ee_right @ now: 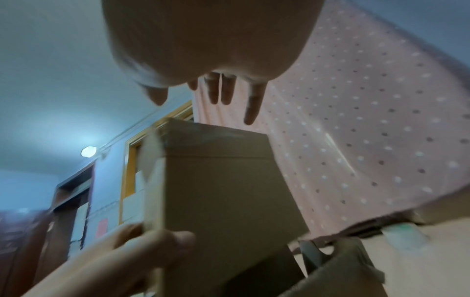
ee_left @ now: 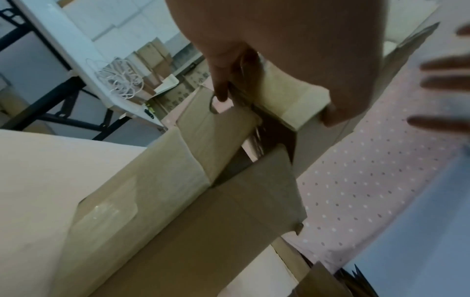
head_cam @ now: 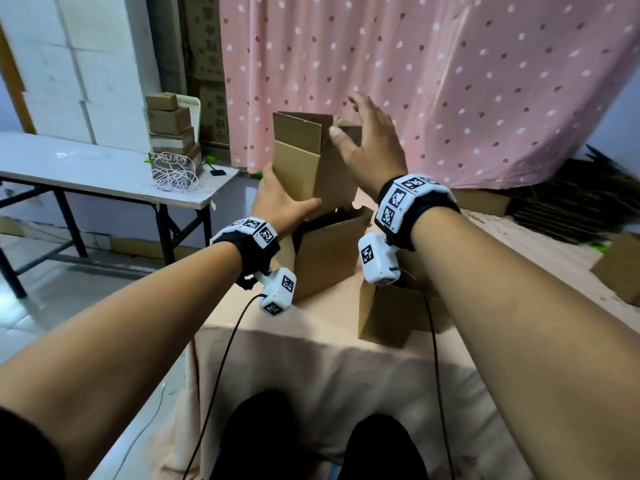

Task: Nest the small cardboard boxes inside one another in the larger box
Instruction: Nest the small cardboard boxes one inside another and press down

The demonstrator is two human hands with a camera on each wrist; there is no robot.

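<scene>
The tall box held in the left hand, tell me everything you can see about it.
The tall box is plain brown cardboard, upright and slightly tilted, its top flaps standing open. The left hand grips its lower near corner, thumb across the front face. Its bottom end sits above or just inside the open larger box on the table. The right hand is spread open by its top edge; contact there is unclear.

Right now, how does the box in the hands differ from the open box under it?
The held box is in the air, tilted, gripped low by the left hand; the open box rests on the table. The held box looks narrower and taller; the open box looks wider. The right hand hovers open at the held box's top. Both are plain brown cardboard with raised flaps.
</scene>
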